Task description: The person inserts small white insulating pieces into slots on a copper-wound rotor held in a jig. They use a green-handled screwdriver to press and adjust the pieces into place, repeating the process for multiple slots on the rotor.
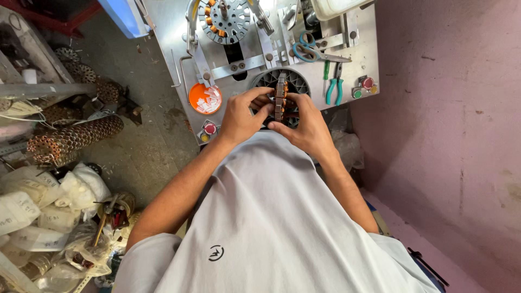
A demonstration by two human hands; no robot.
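One steel worktop [358, 51] fills the top of the view, with a round slotted opening [296, 81] near its front edge. Left of it, on the floor, lies one long stack of wound cores [73, 138], with a heap of white bags [49, 206] below it. Two hands meet over the opening. The left hand [241, 116] and the right hand [306, 127] both close on one stator [280, 95], a laminated ring with copper windings, held on edge so only its rim shows. Its long axis runs away from the person, toward the back of the worktop, and its flat faces look left and right. Each hand's grip is curled tight: fingers of the left press one face, fingers of the right the other, thumbs near the lower rim. Behind it, one second wound stator [223, 19] sits on a fixture. Smaller things: one orange dish [205, 97] of white slips, one pair of scissors [312, 52], one pair of pliers [335, 84], one green screwdriver [326, 73], two red buttons [210, 128] [368, 83].
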